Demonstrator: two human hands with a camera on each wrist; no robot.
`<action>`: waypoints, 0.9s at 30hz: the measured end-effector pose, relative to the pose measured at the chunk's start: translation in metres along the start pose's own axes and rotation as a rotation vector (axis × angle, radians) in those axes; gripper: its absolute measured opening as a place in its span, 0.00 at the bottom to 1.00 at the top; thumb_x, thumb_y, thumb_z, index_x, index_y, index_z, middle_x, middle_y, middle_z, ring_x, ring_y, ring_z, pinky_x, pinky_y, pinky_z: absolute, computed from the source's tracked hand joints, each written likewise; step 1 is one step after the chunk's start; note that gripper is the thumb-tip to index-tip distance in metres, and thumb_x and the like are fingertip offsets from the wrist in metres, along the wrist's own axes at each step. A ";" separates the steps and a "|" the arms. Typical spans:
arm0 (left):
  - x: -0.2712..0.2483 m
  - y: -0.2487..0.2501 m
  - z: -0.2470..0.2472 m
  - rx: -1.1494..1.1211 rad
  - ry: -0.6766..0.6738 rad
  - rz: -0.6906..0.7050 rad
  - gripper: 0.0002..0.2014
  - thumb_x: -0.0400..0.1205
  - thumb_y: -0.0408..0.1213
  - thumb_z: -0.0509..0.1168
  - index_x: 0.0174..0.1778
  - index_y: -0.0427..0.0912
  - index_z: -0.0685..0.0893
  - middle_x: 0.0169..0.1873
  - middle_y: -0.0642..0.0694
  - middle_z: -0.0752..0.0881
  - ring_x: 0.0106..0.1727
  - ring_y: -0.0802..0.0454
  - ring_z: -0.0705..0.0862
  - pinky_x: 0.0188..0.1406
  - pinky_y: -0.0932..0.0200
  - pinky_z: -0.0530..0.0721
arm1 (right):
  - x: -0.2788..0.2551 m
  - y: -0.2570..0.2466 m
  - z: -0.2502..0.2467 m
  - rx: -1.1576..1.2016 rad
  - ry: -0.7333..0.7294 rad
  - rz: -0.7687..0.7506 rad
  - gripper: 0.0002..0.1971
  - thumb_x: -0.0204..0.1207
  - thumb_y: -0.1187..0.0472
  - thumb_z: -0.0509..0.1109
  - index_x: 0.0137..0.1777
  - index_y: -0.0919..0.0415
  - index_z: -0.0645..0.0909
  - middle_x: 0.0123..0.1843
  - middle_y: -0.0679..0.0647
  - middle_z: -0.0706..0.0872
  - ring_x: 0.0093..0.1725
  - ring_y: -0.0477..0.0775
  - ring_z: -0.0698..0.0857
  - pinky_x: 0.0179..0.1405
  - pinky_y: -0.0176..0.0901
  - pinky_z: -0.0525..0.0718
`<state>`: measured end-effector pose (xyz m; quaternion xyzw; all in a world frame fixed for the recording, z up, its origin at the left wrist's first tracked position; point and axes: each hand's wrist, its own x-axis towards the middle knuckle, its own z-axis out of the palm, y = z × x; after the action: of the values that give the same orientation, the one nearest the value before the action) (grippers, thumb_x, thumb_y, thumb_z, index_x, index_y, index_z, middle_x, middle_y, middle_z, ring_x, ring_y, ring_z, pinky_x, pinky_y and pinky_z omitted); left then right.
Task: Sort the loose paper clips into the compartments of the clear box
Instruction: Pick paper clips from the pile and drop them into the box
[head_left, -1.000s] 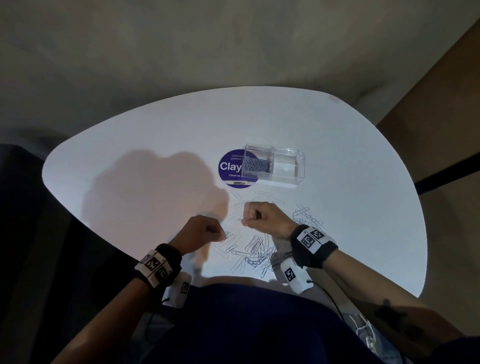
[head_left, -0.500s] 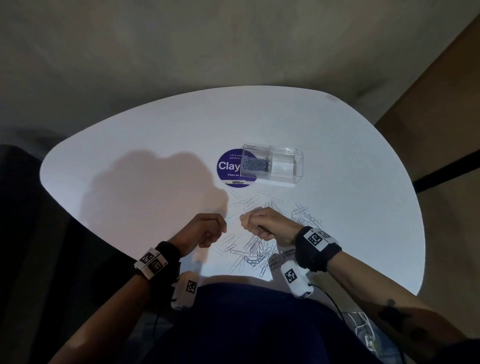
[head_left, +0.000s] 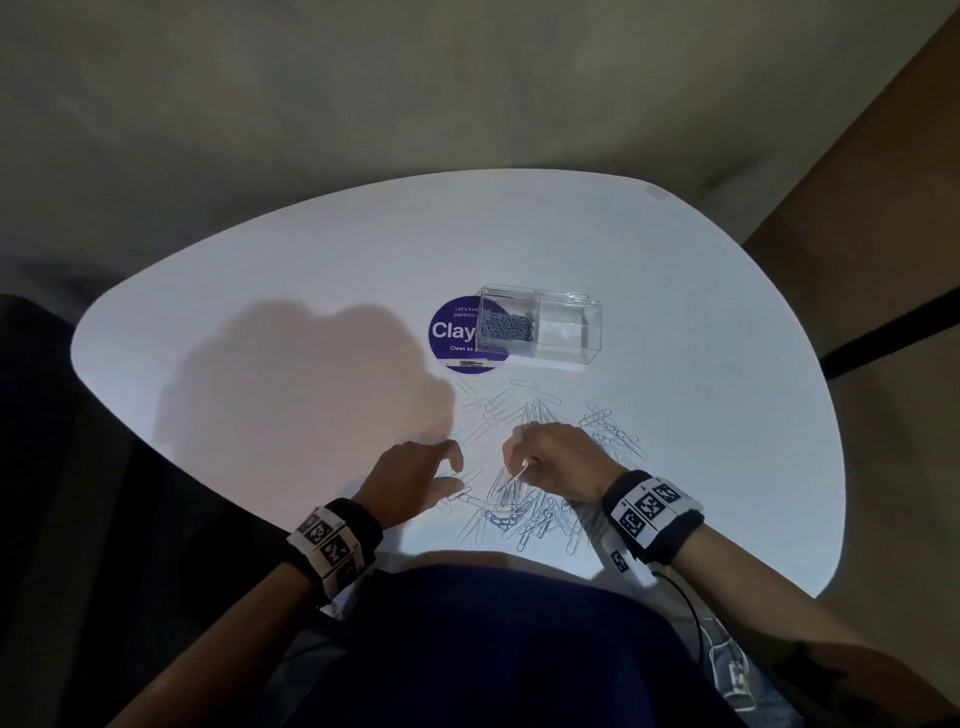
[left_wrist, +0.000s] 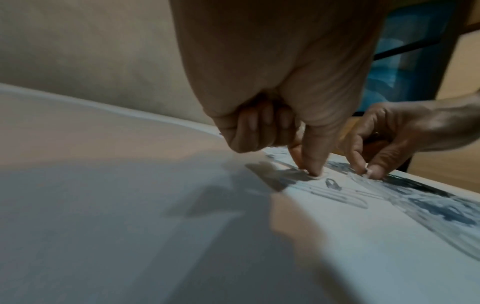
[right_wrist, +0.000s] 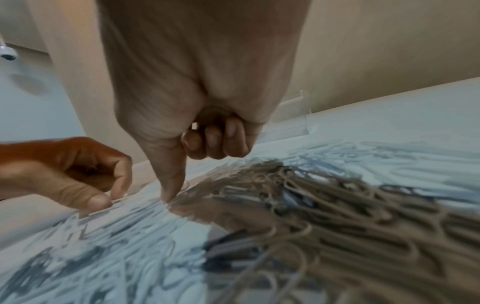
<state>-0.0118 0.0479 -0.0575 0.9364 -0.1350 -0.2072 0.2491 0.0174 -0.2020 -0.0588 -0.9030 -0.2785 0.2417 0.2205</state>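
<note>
Both hands have dropped onto the loose paper clips (head_left: 524, 499), left hand (head_left: 410, 480) and right hand (head_left: 558, 460) each pinching clips.

The table (head_left: 675, 291) is white, tinted warm pink where a shadow crosses its left part. The box (head_left: 566, 332) is clear, its left compartment dark with grey-blue paper clips (head_left: 506, 328). Under it lies a round purple sticker (head_left: 452, 332) with white lettering. The loose paper clips (head_left: 524, 512) look silvery, perhaps some bluish, though blur hides it. Both wristbands (head_left: 652, 514) are black, with black-and-white square-patterned tags.
</note>
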 end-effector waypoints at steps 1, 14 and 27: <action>0.002 0.000 0.000 -0.012 0.028 -0.013 0.06 0.78 0.48 0.70 0.47 0.53 0.81 0.20 0.54 0.76 0.26 0.59 0.74 0.32 0.62 0.68 | -0.002 0.000 -0.003 0.013 0.013 0.020 0.04 0.76 0.61 0.76 0.47 0.50 0.88 0.52 0.42 0.86 0.51 0.35 0.74 0.49 0.40 0.76; -0.002 0.002 0.002 0.031 0.007 0.147 0.12 0.79 0.47 0.69 0.59 0.57 0.86 0.35 0.59 0.86 0.31 0.64 0.80 0.42 0.63 0.71 | -0.026 0.006 0.004 0.120 0.135 0.066 0.06 0.75 0.56 0.75 0.50 0.44 0.89 0.52 0.42 0.89 0.48 0.45 0.88 0.53 0.49 0.86; 0.012 0.011 0.008 0.069 0.098 0.049 0.02 0.76 0.43 0.71 0.42 0.52 0.87 0.25 0.59 0.77 0.36 0.57 0.78 0.40 0.60 0.72 | -0.016 -0.015 0.019 -0.056 0.100 0.037 0.07 0.77 0.57 0.74 0.39 0.50 0.80 0.43 0.43 0.79 0.40 0.47 0.80 0.36 0.42 0.78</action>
<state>-0.0064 0.0313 -0.0616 0.9499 -0.1525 -0.1500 0.2279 -0.0115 -0.1956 -0.0606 -0.9247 -0.2571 0.1925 0.2042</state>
